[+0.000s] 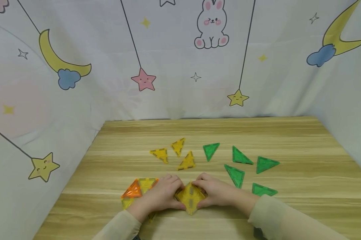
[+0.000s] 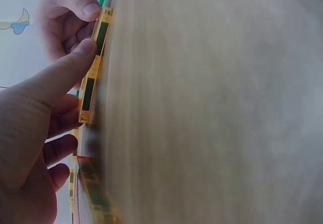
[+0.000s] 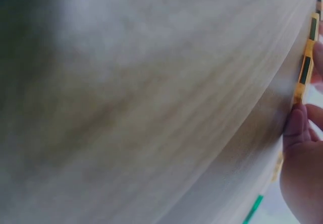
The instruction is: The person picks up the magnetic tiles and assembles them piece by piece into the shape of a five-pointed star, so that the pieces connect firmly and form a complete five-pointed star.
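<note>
Holding left hand point(image 1: 165, 195) and right hand point(image 1: 213, 190) close together, pinching with thumbs point(image 2: 75, 60) and fingers point(image 2: 61, 148), angling both forearms point(image 1: 288, 215) inward.

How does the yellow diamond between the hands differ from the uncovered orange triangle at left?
The yellow diamond is four-sided and larger; the orange triangle is three-sided and smaller. The left hand and right hand hold the diamond, while the triangle lies untouched against yellow tiles. Both look translucent.

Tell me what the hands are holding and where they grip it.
A yellow diamond-shaped piece: the left hand grips it around its left corner, the right hand around its right corner.
</note>
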A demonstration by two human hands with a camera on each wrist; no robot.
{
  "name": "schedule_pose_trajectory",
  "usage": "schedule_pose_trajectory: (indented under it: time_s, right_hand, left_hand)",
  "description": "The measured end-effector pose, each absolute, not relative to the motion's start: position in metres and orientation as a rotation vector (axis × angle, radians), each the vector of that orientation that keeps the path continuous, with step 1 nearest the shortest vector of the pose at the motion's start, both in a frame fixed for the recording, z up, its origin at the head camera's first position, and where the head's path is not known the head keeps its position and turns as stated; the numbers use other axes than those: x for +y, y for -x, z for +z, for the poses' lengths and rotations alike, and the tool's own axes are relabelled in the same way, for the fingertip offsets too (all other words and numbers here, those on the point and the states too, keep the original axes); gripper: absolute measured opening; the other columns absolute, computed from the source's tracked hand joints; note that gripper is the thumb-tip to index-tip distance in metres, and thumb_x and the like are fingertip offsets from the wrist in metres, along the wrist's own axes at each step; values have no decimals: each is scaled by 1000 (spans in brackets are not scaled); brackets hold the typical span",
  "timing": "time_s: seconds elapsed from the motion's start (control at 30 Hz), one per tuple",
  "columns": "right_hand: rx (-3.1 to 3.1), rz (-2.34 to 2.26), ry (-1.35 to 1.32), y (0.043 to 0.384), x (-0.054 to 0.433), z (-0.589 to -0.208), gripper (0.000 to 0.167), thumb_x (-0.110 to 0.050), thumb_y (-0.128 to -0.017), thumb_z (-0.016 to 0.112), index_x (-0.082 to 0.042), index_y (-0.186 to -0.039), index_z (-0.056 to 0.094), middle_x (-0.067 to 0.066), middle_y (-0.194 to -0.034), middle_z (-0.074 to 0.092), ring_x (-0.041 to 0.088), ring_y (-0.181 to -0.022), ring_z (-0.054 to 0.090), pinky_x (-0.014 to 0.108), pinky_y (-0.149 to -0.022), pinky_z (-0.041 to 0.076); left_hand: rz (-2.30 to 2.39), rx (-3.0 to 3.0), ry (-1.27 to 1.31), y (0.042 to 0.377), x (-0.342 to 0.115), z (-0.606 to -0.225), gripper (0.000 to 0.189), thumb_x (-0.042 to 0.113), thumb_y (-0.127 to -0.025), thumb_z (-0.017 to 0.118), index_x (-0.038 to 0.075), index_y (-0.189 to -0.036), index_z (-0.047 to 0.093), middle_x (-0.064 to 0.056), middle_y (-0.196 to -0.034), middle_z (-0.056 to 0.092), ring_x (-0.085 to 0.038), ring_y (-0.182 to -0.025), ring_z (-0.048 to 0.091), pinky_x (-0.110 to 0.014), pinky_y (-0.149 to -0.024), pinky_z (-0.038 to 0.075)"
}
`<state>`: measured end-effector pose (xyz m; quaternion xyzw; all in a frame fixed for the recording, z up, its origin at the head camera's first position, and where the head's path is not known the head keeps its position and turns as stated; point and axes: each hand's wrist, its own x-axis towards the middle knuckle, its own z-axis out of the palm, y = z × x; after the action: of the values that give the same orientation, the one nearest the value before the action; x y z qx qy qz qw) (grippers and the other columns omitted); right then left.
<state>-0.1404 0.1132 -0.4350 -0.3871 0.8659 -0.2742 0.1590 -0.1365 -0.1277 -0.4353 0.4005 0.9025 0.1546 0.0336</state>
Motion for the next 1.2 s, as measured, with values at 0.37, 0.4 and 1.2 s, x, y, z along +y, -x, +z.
schedule_pose_trajectory:
  time_s: [0.37,0.4,1.2]
  right_hand:
    - [2474,-776,1121,140,112,-436,69,-38,-79,74,0,-132,51,-2,-113,44,5,-87,44,19,-73,41]
    - [2473,-773,1115,139,112,-435,69,-38,-79,74,0,-132,50,-2,-114,44,5,-88,44,19,-74,41]
    - [2719,-809,838,186,101,-426,53,-33,-87,67,-2,-128,54,11,-123,50,25,-110,52,40,-91,44]
  left_hand:
    - [497,2754,-1210,136,-126,-434,50,55,-70,74,17,-100,60,9,-96,54,-8,-85,44,-28,-77,38]
    - [500,2749,-1207,136,-126,-434,50,55,-70,75,17,-100,60,10,-96,54,-8,-85,44,-28,-76,38]
    - [733,2916,-773,199,-166,-431,51,28,-84,71,2,-124,56,-13,-121,55,-33,-114,48,-48,-96,35]
